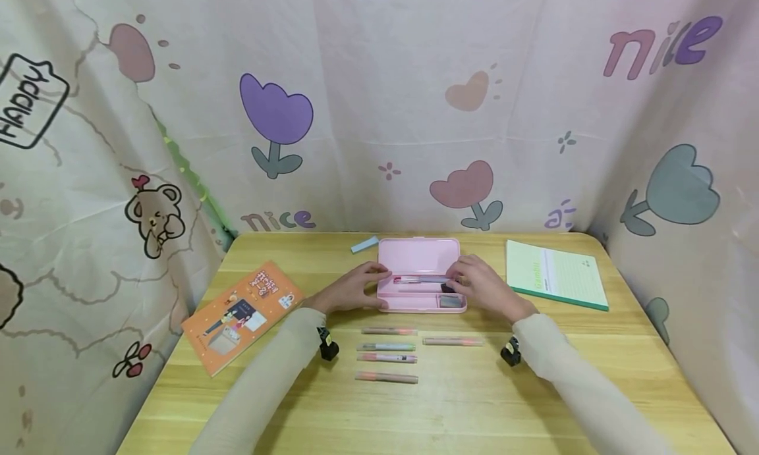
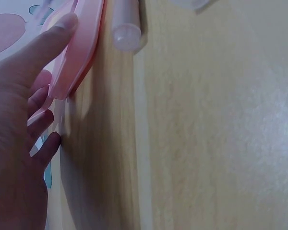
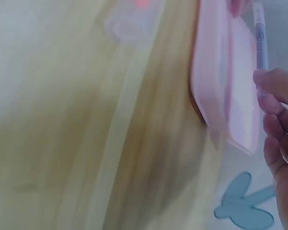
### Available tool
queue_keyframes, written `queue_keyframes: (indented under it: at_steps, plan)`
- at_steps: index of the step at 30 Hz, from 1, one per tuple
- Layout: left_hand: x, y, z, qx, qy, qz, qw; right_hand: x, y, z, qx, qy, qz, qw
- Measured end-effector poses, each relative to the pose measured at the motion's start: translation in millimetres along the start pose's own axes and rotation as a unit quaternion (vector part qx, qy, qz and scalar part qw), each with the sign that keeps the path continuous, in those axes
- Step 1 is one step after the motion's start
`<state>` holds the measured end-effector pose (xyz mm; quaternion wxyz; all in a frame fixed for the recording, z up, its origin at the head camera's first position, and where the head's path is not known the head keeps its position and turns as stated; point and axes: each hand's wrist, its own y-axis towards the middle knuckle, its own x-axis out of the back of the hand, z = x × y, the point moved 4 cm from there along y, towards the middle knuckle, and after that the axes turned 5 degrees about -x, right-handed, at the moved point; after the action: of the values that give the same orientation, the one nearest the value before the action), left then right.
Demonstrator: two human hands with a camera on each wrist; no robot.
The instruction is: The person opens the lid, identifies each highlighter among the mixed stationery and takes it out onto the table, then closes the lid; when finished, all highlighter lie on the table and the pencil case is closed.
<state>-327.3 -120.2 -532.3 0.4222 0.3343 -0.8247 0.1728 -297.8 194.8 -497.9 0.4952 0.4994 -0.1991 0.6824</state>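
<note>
A pink pencil case lies with its lid raised at the back of the table. My left hand grips its left end, the thumb on the front side and the other fingers behind, as the left wrist view shows. Over the tray, my right hand pinches a slim pale pen between thumb and fingertips near one end. The pen lies level along the case's length in the head view. A small grey-blue block sits in the front right compartment. A dark piece beside it is partly hidden by my right fingers.
Several pens, among them a green-tipped one and a pinkish one, lie in front of the case. An orange book is at the left, a pale green notebook at the right. A light blue strip lies behind.
</note>
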Motion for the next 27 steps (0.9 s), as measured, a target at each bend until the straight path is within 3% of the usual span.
queue_keyframes:
  at_steps: [5,10,18,27]
  plan:
    - [-0.9,-0.1,-0.3,0.007,-0.005,0.002,1.0,19,-31.0,-1,-0.012,0.024,-0.002,0.9996]
    - [-0.8,-0.1,0.0,0.008,-0.003,0.0,1.0,24,-66.4,-1,-0.002,0.041,0.009,0.9991]
    - [-1.2,-0.7,1.5,0.01,-0.007,0.001,0.9999,13,-114.0,10,0.045,0.041,0.023,0.9979]
    - [-1.3,-0.7,1.9,0.011,-0.004,0.003,0.9999,1,-139.8,15,0.05,0.062,0.042,0.996]
